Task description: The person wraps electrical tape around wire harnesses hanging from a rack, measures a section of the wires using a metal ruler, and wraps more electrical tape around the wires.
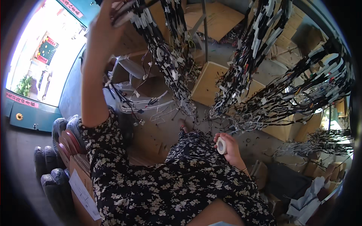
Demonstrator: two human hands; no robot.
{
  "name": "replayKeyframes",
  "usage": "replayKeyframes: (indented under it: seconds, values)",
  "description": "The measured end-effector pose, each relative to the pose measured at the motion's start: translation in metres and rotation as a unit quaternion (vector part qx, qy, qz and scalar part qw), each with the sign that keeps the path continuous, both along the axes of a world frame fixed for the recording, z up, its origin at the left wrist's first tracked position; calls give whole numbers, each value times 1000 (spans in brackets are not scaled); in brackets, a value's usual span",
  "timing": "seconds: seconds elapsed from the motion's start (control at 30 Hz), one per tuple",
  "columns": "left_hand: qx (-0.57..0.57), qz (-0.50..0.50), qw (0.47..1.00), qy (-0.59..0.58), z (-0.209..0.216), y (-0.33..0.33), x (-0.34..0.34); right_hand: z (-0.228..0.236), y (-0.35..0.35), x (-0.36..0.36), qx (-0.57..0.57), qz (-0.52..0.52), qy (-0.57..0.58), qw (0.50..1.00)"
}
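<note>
One thick, hanging bundle of black-and-white wires (166,62) has your raised left hand (107,22) beside its upper end, grip too blurred to tell; below and right of that bundle, your right hand (230,147) clasps a round, off-white tape roll (224,147).

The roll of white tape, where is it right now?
In the head view, the roll of white tape is right of centre, held in the person's right hand, below the hanging wire bundles in the picture.
</note>
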State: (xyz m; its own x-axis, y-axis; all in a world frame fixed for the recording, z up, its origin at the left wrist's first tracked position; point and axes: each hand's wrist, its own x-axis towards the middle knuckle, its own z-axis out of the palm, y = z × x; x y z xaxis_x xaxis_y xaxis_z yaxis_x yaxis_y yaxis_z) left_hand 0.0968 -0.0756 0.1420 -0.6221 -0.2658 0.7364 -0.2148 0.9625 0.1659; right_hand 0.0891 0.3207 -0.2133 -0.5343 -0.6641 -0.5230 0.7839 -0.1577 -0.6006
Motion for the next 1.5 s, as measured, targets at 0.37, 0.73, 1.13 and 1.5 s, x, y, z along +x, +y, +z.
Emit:
replayKeyframes:
  seconds: [0.37, 0.73, 1.13, 1.5]
  values:
    - [2, -68, 990, 125, -177, 8, -94, -15, -2, 9, -119, -67, -129, 982]
    - [-159, -89, 971, 155, -189, 54, -85, 27, 6, 13, -23, 76, -27, 997]
    - [84, -259, 950, 152, -168, 182, -40, 149, -36, -58, 278, 49, 764, 581]
    - [220, -562, 733, -314, -217, 280, -11, 86, 2, -56, 397, 261, 688, 549]
